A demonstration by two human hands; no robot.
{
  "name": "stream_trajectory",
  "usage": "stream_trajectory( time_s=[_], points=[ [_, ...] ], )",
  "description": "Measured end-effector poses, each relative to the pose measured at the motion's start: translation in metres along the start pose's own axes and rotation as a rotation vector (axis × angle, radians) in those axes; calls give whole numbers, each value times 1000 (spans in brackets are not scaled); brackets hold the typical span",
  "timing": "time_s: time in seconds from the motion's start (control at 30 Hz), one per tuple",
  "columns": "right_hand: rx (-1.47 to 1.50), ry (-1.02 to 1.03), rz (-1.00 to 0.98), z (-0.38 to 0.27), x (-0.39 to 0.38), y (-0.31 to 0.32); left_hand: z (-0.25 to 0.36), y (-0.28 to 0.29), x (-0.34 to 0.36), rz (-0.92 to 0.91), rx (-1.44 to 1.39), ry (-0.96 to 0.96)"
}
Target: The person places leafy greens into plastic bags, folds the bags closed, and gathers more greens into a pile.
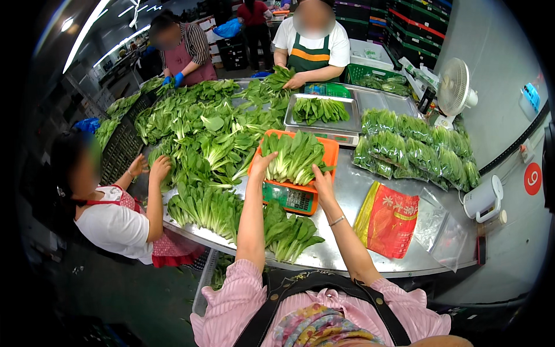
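Observation:
A bunch of leafy greens [296, 157] lies in an orange tray [330, 151] on top of a scale [289, 198] with a keypad. At the left side of the bunch, my left hand [265, 163] is closed against the greens, its fingers partly hidden. My right hand [324, 177] grips the lower right side of the same bunch near the stems. Loose greens [283, 234] rest on the metal table just in front of the scale, below my arms. A larger heap of greens [199, 136] spreads to the left.
A red and yellow plastic bag [388, 220] and clear bags [439, 228] lie to the right. Bagged greens [413, 144] are stacked behind them, near a white fan [455, 81] and kettle [484, 199]. A second scale tray [347, 128] holds greens. Co-workers handle greens left and opposite.

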State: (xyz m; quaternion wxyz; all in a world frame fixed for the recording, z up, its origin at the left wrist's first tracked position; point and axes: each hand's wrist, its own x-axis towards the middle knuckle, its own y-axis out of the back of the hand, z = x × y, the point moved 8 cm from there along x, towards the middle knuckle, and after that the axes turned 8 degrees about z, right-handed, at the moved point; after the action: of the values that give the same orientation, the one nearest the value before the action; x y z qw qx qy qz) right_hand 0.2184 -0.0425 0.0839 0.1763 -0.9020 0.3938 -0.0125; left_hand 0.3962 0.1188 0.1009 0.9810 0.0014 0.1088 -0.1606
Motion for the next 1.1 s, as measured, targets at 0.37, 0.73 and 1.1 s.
stream_trajectory(
  time_s=[0.37, 0.73, 1.1],
  points=[
    [-112, 219, 161, 2, 20, -29, -39, 9, 40, 58, -82, -47],
    [-670, 262, -29, -41, -18, 14, -8, 2, 0, 80, 69, -168],
    [-929, 833, -298, -114, 102, -127, -5, -13, -5, 160, 164, -310]
  ],
)
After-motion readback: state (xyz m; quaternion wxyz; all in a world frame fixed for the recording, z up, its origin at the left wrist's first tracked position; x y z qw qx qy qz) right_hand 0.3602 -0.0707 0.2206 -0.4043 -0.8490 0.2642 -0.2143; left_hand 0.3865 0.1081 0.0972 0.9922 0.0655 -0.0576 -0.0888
